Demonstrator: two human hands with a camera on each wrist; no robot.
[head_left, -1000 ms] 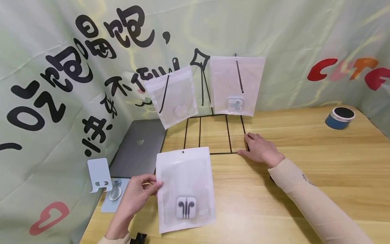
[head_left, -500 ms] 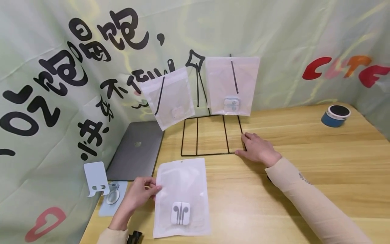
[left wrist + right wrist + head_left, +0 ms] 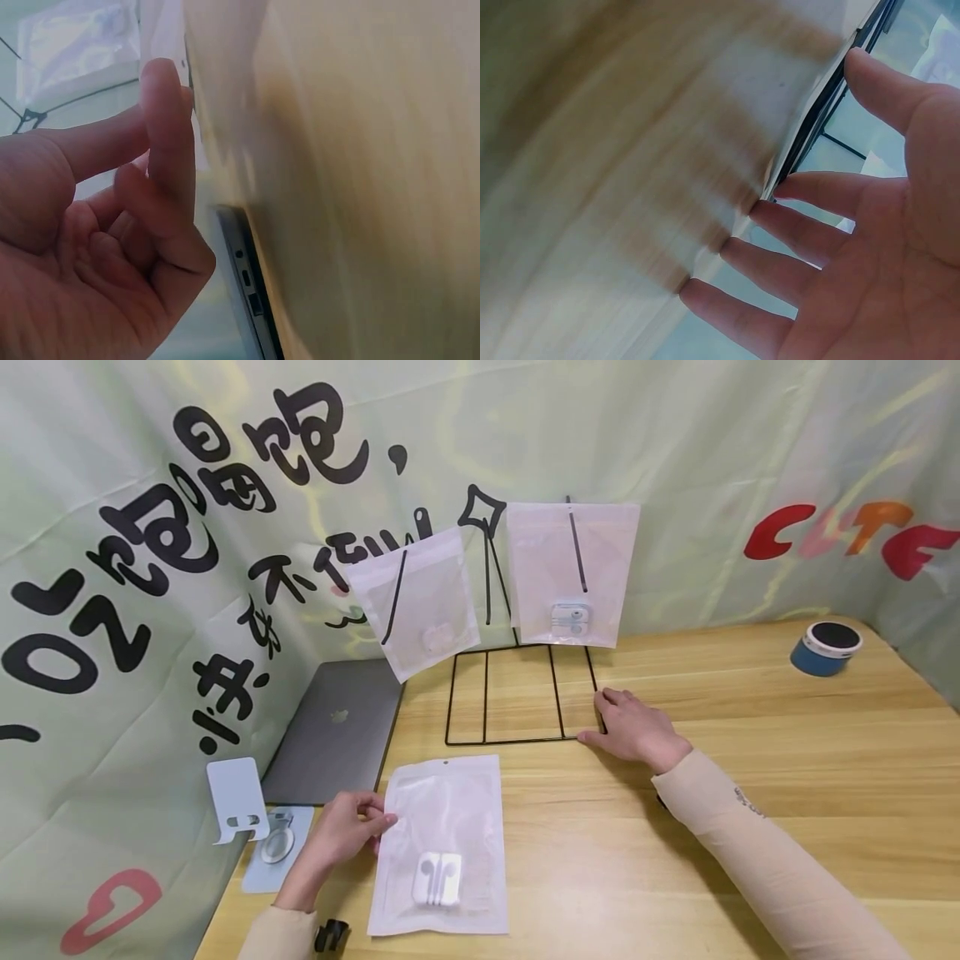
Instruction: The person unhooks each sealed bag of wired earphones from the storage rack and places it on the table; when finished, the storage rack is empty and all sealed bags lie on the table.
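My left hand [image 3: 348, 831] pinches the left edge of a white zip bag [image 3: 427, 789] between thumb and fingers. Inside that bag, white boxed earphones [image 3: 437, 879] show through near the bottom. The bag leans low over the wooden table; whether it touches the wood I cannot tell. My right hand [image 3: 633, 727], its fingers nearly straight in the right wrist view, rests at the near right corner of a black wire rack [image 3: 525, 741]. Two more bags hang on the rack's prongs: a tilted left bag [image 3: 442, 577] and a straighter right bag [image 3: 611, 560] with earphones.
A grey laptop [image 3: 337, 735] lies left of the rack. In front of it stand a pale blue phone stand [image 3: 237, 793] and a ring [image 3: 277, 843] on its base. A blue round speaker [image 3: 821, 660] sits at the far right. A printed cloth [image 3: 675, 435] encloses the table [image 3: 712, 893].
The held bag has dropped lower and tipped back, its bottom edge shifting left. My right hand stays at the rack's corner. The view turned slightly to the right.
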